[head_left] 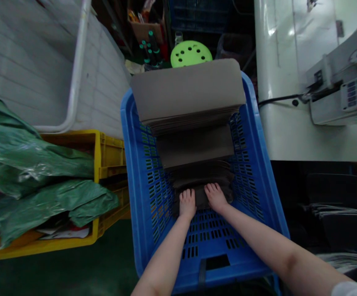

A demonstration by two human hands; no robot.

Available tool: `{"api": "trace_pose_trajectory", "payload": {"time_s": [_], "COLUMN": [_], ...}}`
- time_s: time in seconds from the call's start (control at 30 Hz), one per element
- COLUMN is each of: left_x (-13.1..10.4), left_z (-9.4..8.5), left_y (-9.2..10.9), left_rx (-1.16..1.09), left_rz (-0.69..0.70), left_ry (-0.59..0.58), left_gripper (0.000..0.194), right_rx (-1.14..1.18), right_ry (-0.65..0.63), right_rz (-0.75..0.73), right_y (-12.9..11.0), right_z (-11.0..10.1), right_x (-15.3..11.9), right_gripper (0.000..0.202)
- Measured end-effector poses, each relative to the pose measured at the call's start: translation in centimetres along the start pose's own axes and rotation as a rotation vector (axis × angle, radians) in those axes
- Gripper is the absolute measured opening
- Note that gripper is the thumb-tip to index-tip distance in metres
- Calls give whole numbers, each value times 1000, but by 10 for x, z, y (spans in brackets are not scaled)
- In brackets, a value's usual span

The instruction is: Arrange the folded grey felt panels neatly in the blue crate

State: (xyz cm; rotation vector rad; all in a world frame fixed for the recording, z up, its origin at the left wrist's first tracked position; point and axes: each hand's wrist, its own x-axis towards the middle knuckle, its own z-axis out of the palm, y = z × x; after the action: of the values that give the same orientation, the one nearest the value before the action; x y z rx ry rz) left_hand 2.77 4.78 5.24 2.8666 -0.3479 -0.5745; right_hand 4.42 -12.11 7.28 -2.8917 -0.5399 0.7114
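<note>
1. Hands first: my left hand (187, 203) lies palm down, fingers together, on the near end of a low stack of dark grey-brown cardboard sheets (201, 181); my right hand (215, 196) lies flat just beside it on the same end. Neither pinches anything yet; fingertips rest on the top sheet.
2. Step in hand, as I judge it: getting hold of the lowest, nearest stack. I reckon the next move calls for curling the fingers over or under the near edge, since flat palms give no grip.
3. That stack sits in the bottom of a blue perforated plastic crate (141, 172), roughly midway along it. Its long axis looks to run across the crate, wall to wall, with the sheets lying flat and the near edge facing me.
4. Beyond it, a taller stack of lighter brown cardboard sheets (187, 88) rises stepwise toward the crate's far end, oriented likewise.
5. Further out: a yellow plastic crate (110, 154) with crumpled green plastic sheeting (36, 156) on my left, a white machine housing (289, 82) on my right, and a round lime-green stool top (190, 53) behind.
</note>
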Motion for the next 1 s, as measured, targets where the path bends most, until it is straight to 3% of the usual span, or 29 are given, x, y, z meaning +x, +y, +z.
{"api": "trace_pose_trajectory", "payload": {"time_s": [0.1, 0.2, 0.3, 0.37, 0.43, 0.53, 0.6, 0.7, 0.73, 0.8, 0.87, 0.9, 0.93, 1.0], "left_x": [-4, 3, 12, 11, -2, -50, -95, -163, -179, -199, -198, -193, -185, -168], "left_z": [7, 9, -3, -24, -57, -118, -154, -185, -188, -190, -194, -200, -208, -229], "left_y": [-2, -7, -9, -7, -2, 5, 7, 6, 6, 8, 10, 10, 8, -1], "left_rx": [10, 9, -4, -22, -48, -88, -168, -565, -800, -1376, -1881, -2053, -2172, -2293], "left_rz": [36, 58, 82, 110, 137, 125, -14, -469, -633, -827, -719, -587, -452, -283], "left_ry": [-31, -56, -76, -81, -70, 12, 175, 403, 364, 31, -367, -445, -427, -236], "left_gripper": [66, 65, 64, 64, 65, 68, 71, 59, 58, 71, 88, 92, 92, 85], "right_rx": [11, 24, 29, 28, 25, -2, -33, -83, -99, -128, -157, -176, -201, -264], "right_ry": [-49, -103, -133, -140, -135, -98, -67, -29, -18, 6, 28, 40, 51, 78], "right_rz": [-29, -14, -13, -22, -42, -100, -136, -158, -162, -182, -225, -261, -305, -402], "right_y": [2, 7, 10, 9, 5, -1, -4, -10, -13, -23, -35, -42, -48, -58], "right_z": [6, 7, -6, -25, -53, -110, -156, -226, -248, -287, -318, -331, -341, -356], "right_x": [0, 6, 9, 1, -14, -48, -72, -100, -107, -120, -130, -135, -139, -143], "right_gripper": [57, 60, 65, 66, 64, 58, 54, 52, 52, 52, 51, 52, 54, 59]}}
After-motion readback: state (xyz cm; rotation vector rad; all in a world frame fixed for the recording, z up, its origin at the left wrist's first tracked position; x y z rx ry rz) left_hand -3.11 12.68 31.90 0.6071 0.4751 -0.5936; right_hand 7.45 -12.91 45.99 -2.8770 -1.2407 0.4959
